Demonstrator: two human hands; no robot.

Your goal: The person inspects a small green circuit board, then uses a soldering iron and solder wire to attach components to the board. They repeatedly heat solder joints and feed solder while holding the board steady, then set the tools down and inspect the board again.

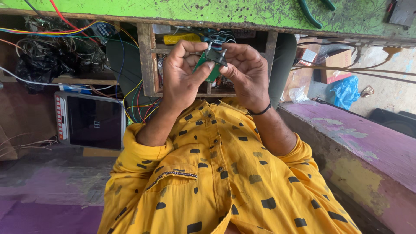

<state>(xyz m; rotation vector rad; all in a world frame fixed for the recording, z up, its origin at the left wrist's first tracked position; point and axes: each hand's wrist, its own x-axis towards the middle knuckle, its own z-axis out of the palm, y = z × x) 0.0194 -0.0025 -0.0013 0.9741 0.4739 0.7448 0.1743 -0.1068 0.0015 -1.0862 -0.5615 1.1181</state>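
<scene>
One yellow shirt point(216, 182); left hand point(182, 76) and right hand point(245, 73) both grip one green circuit board point(211, 65).

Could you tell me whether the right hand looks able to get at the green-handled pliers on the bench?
Probably yes: the pliers lie just beyond the right hand with nothing between, though it is pinching the green circuit board.

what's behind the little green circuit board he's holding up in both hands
Behind the green circuit board sits a wooden shelf unit with a yellow-handled tool and coloured wires. Both hands, left and right, cover the rest.
</scene>
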